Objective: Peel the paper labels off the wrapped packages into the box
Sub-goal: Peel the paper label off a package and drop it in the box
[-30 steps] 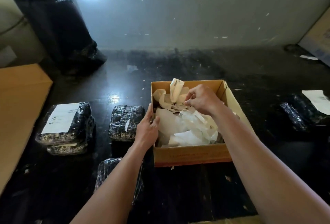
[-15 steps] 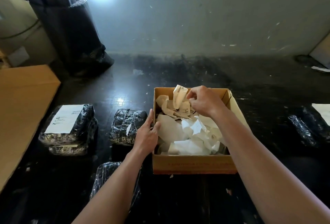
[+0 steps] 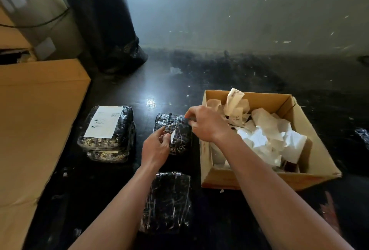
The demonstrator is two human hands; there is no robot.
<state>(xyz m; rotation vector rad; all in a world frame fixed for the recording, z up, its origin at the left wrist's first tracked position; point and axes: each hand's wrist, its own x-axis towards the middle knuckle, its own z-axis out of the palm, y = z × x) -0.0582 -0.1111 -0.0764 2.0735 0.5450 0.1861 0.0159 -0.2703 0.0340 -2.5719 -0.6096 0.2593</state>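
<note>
Fingers (image 3: 162, 130) of both hands seem loose over the middle package (image 3: 175, 136), box (image 3: 219, 180) just beside.

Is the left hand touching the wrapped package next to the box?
Touching. The head view shows the left hand with its fingertips lying on the plastic wrap of the middle package, beside a small white label scrap.

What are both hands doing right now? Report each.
Left hand: open, fingers spread at the middle wrapped package, holding nothing.
Right hand: fingers curled over that package's far edge; grip cannot be told.
</note>
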